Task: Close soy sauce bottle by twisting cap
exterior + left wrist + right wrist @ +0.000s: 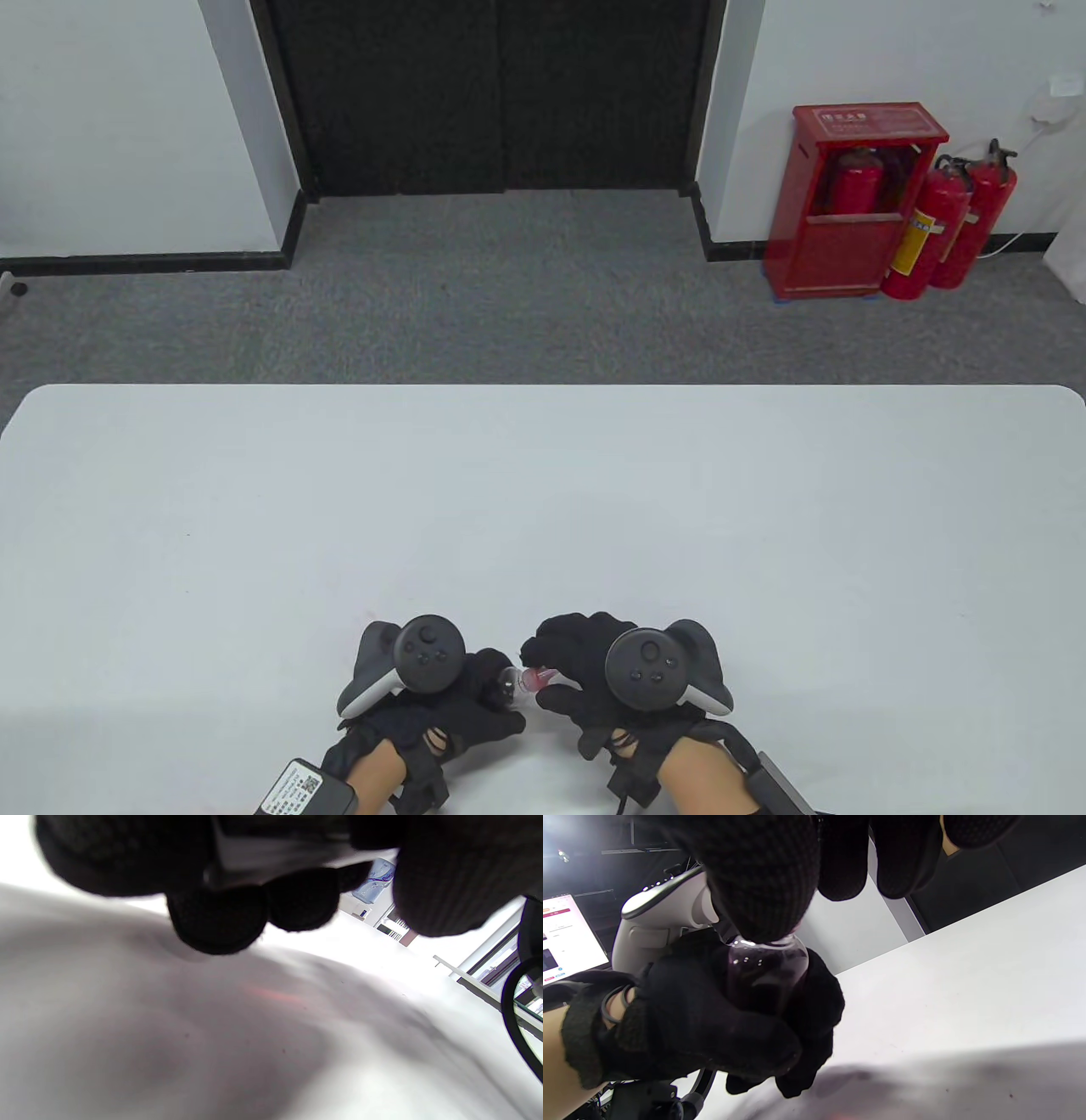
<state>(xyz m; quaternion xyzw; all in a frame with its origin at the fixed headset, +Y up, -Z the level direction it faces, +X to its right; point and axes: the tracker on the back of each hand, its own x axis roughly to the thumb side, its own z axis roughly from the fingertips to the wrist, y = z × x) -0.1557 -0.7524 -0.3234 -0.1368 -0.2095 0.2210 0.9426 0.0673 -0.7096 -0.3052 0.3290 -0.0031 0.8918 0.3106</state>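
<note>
A small clear soy sauce bottle with dark liquid is held above the white table near its front edge. My left hand grips the bottle's body; in the right wrist view the bottle sits wrapped in the left glove. The red cap points right, and my right hand grips it with its fingertips, which hide the cap in the right wrist view. In the left wrist view only gloved fingers show above the table.
The white table stretches wide beyond the hands. Beyond its far edge lies grey carpet, a dark doorway and a red fire-extinguisher cabinet with two extinguishers. A monitor shows at the left of the right wrist view.
</note>
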